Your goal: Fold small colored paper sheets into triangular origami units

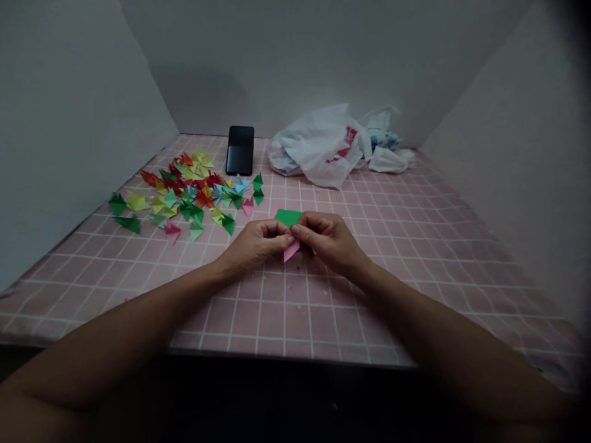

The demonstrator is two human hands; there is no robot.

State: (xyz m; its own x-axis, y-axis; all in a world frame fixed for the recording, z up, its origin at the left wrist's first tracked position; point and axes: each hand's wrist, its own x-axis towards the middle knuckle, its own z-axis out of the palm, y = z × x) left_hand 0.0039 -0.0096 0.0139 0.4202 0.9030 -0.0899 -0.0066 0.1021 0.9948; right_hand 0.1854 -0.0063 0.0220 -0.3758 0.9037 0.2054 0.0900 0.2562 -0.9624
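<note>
My left hand (257, 243) and my right hand (331, 240) meet over the middle of the table, thumbs close together. Pinched between the fingers of both is a small piece of pink folded paper (290, 251), its pointed end hanging below the thumbs. Most of its shape is hidden by the fingers. Just behind them shows a green sheet of paper (289, 216), partly covered by the hands; I cannot tell whether they touch it. To the left lies a spread of small folded paper cranes (191, 209) in red, orange, yellow, green, blue and pink.
The table (415, 240) has a pink cover with a white grid. A dark phone (240, 151) stands at the back, and a crumpled white plastic bag (318, 144) lies right of it. Another crumpled bag (390, 158) sits beside that. Pale walls enclose the back and both sides.
</note>
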